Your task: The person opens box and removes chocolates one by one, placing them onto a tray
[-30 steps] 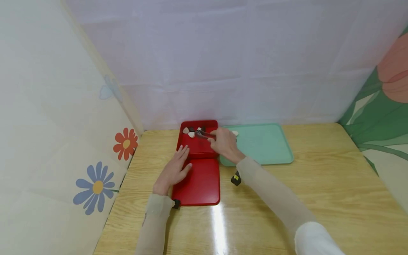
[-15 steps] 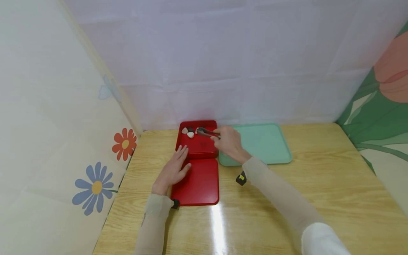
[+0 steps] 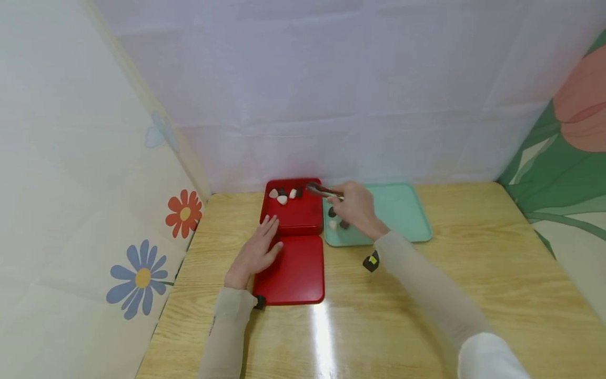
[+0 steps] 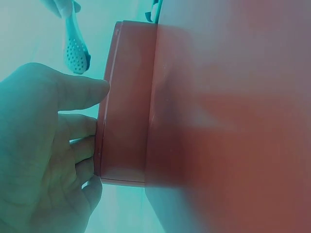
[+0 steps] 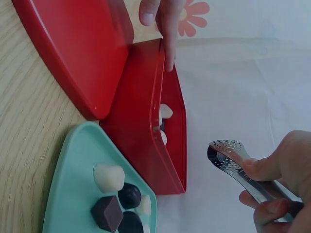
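My right hand (image 3: 356, 206) grips metal tongs (image 5: 228, 155) with perforated heads, raised above the right edge of the red box (image 3: 298, 230). Nothing shows between the heads. Inside the box lie white pieces (image 3: 282, 200) and dark pieces (image 3: 299, 193), small and chunky. My left hand (image 3: 255, 255) rests with straight fingers at the box's front left; in the left wrist view its fingertips touch the red wall (image 4: 129, 107). A mint-green tray (image 3: 402, 213) beside the box holds a white piece (image 5: 109, 177), a dark angular piece (image 5: 107, 213) and rounded dark ones (image 5: 129, 195).
A flat red lid (image 3: 295, 273) lies in front of the box, beside my left hand. All stand on a wooden table (image 3: 402, 316). A pale cloth wall (image 3: 331, 105) rises right behind the box and tray.
My right hand has drawn the tongs back to the right, out from over the pieces in the box. Pieces at the tray's left side have come into view. The left hand stays put.
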Tool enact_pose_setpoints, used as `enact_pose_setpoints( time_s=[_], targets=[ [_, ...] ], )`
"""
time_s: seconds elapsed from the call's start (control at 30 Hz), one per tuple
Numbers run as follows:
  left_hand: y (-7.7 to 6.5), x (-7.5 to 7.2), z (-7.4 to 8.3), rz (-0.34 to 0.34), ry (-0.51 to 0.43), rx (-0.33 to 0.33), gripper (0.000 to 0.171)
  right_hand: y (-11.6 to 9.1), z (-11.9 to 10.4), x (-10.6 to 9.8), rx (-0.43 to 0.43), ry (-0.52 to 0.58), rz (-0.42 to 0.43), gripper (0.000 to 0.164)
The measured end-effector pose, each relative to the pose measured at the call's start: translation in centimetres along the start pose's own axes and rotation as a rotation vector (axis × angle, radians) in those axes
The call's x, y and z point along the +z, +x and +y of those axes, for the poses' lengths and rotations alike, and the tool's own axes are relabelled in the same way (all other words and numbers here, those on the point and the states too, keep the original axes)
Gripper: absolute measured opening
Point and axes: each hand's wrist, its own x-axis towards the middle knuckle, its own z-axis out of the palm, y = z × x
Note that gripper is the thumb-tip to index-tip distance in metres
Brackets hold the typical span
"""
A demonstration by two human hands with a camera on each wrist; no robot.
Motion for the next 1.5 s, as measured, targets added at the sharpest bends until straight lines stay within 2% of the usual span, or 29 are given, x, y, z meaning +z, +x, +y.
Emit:
enact_pose_setpoints(
  time_s=[0.43, 0.63, 1.03, 1.5],
  targets=[
    [-0.1, -0.1, 0.1, -0.003, -0.006, -0.002, 0.074, -0.1, 2.7, -1.1, 0.053, -0.034, 0.024, 0.023],
    [-0.2, 0.0, 0.0, 0.003, -0.005, -0.003, 0.074, -0.1, 3.8, -1.5, 0.095, -0.062, 0.006, 0.026],
    [-0.2, -0.1, 0.1, 0.001, -0.002, 0.001, 0.074, -0.2, 6.1, -2.0, 0.103, -0.080, 0.034, 0.020],
    [0.0, -0.1, 0.1, 0.008, -0.002, 0.004, 0.073, -0.6, 7.9, -2.1, 0.150, -0.086, 0.001, 0.024]
  ],
)
